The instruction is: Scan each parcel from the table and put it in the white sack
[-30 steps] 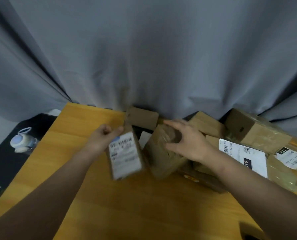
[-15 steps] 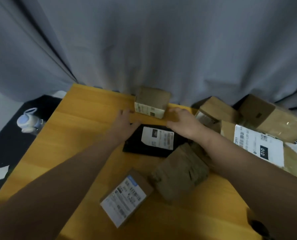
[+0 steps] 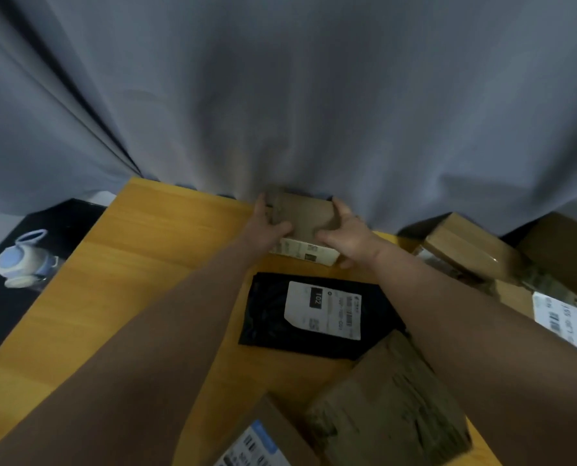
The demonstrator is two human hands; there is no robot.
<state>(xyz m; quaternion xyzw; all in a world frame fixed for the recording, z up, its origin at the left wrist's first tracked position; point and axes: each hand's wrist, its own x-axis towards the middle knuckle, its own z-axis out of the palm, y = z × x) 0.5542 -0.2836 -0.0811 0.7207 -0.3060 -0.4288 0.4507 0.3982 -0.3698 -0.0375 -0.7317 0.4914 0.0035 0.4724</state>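
Dim, flat light; soft overall focus, curtain (image 3: pixel 280 95) folds bowed by wide-angle distortion, forearms dark at 6 o'clock.

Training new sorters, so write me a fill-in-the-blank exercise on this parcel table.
The left hand and right hand grip the small cardboard box, which stands in front of the grey ____.
The flat mailer on the table, just nearer the camera than the box, is ____ in colour.
The mailer's white label shows the number ____.
Missing words: curtain; black; 102.
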